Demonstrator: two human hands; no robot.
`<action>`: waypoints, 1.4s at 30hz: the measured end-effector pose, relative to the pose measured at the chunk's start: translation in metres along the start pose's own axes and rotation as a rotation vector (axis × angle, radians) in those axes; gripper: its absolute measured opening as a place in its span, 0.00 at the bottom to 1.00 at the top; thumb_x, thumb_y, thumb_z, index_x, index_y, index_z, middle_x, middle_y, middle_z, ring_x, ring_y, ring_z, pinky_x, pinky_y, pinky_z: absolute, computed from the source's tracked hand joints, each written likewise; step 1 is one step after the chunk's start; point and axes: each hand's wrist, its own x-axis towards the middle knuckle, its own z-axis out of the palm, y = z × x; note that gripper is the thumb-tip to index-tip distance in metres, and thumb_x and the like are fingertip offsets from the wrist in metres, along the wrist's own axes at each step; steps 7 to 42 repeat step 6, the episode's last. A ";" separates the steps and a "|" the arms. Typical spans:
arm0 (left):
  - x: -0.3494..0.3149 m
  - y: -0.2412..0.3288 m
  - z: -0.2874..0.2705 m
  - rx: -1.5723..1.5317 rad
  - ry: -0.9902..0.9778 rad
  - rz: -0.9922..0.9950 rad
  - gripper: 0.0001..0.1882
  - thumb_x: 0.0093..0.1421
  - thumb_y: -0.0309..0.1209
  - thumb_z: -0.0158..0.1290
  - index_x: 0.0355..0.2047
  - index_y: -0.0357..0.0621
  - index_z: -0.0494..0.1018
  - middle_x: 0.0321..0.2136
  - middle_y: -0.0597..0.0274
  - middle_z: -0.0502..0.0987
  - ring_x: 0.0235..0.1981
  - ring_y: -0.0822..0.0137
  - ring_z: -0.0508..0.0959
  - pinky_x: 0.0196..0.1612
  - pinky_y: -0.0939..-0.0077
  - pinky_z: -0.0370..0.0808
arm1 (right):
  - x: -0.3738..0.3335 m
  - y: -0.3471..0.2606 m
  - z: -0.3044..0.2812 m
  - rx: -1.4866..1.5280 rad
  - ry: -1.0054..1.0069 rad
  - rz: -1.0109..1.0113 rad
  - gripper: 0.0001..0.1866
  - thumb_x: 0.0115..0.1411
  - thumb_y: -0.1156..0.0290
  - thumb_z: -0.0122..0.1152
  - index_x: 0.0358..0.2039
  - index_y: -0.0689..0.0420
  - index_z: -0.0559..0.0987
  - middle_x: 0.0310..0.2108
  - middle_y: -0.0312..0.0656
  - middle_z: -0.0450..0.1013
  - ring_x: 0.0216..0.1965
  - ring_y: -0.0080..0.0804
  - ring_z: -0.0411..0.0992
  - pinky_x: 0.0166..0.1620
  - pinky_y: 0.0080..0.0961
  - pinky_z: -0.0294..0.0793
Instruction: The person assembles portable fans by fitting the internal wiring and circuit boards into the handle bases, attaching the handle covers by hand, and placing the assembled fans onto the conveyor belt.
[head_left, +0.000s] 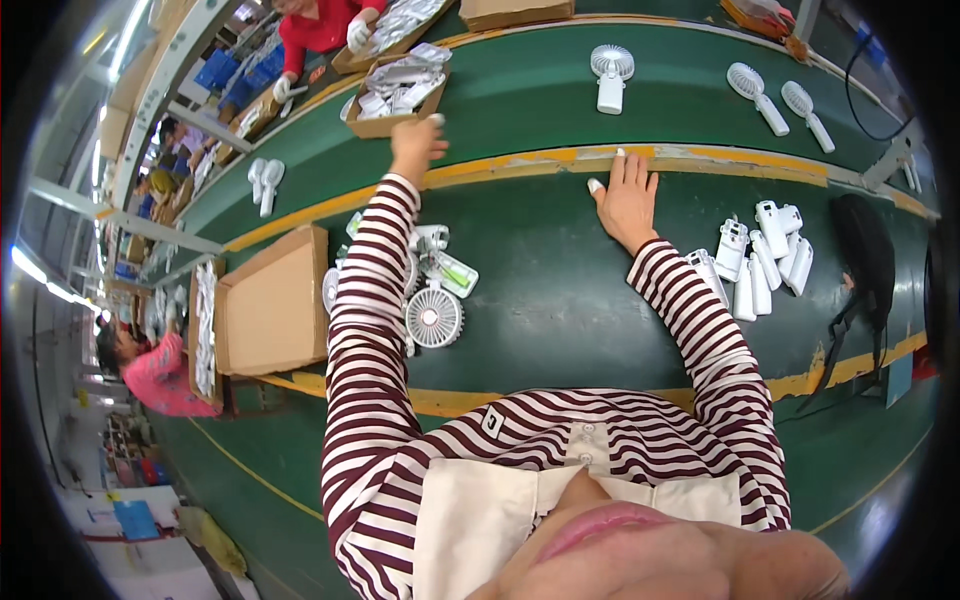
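Note:
My left hand (415,151) reaches over the green conveyor belt, beside a cardboard box (377,127) of white plastic parts. Its fingers are loosely apart, with nothing visible in them. Flat on the yellow-taped edge of the belt lies my right hand (630,202), fingers spread and empty. White tips cover some fingers on both hands. A white handheld fan (610,82) lies on the belt beyond my right hand. By my left forearm is a cluster of fan heads and opened housings, including a round fan head (434,317). White handle housings (762,258) are piled right of my right forearm.
Two more handheld fans (758,98) lie farther right on the belt, others (267,186) at left. An open cardboard box (272,305) stands left of the fan heads. A black bag (862,262) sits at the right. Across the belt a person in red (318,32) works.

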 end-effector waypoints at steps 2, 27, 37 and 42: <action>0.051 -0.019 -0.033 -0.250 0.057 -0.175 0.21 0.55 0.37 0.48 0.40 0.29 0.66 0.32 0.44 0.73 0.25 0.49 0.77 0.24 0.59 0.76 | 0.000 -0.004 -0.003 0.018 0.000 -0.019 0.35 0.55 0.56 0.49 0.55 0.69 0.56 0.55 0.61 0.53 0.58 0.57 0.50 0.55 0.56 0.50; 0.098 -0.015 -0.009 -0.217 0.034 -0.296 0.32 0.55 0.43 0.49 0.54 0.40 0.53 0.40 0.39 0.69 0.32 0.42 0.76 0.30 0.49 0.76 | 0.000 0.009 -0.006 -0.038 -0.091 0.029 0.35 0.57 0.54 0.47 0.56 0.69 0.56 0.57 0.60 0.52 0.59 0.56 0.48 0.56 0.56 0.48; 0.098 -0.015 -0.009 -0.217 0.034 -0.296 0.32 0.55 0.43 0.49 0.54 0.40 0.53 0.40 0.39 0.69 0.32 0.42 0.76 0.30 0.49 0.76 | 0.000 0.009 -0.006 -0.038 -0.091 0.029 0.35 0.57 0.54 0.47 0.56 0.69 0.56 0.57 0.60 0.52 0.59 0.56 0.48 0.56 0.56 0.48; 0.098 -0.015 -0.009 -0.217 0.034 -0.296 0.32 0.55 0.43 0.49 0.54 0.40 0.53 0.40 0.39 0.69 0.32 0.42 0.76 0.30 0.49 0.76 | 0.000 0.009 -0.006 -0.038 -0.091 0.029 0.35 0.57 0.54 0.47 0.56 0.69 0.56 0.57 0.60 0.52 0.59 0.56 0.48 0.56 0.56 0.48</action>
